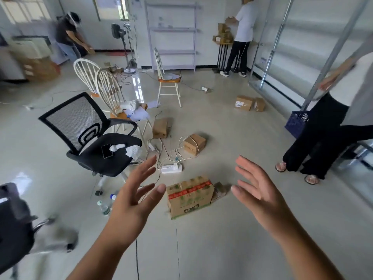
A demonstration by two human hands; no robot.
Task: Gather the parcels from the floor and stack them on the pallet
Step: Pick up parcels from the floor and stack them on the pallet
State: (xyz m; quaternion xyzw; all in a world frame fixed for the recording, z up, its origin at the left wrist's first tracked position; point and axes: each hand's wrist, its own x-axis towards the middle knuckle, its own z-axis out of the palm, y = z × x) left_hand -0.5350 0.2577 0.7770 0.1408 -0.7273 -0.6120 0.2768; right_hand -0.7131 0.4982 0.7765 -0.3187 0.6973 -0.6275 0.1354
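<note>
Head view: left hand [135,196] and right hand [255,187] both spread wide and holding nothing, palms turned inward to either side of the green-printed cardboard parcel with red tape [190,197] on the pale tiled floor [232,239]. Probably the reach before the first lift. Next: lower, clamp both side faces, raise level. More brown cardboard parcels [194,144] farther off, among white charger cables [173,156]. No pallet in sight.

Between the bare hands, the brown carton [190,197] carries a red tape band and green print. Beyond it: plain brown parcels [194,144], a white power strip [172,168], a black mesh chair [94,136], a blue crate [296,123].
</note>
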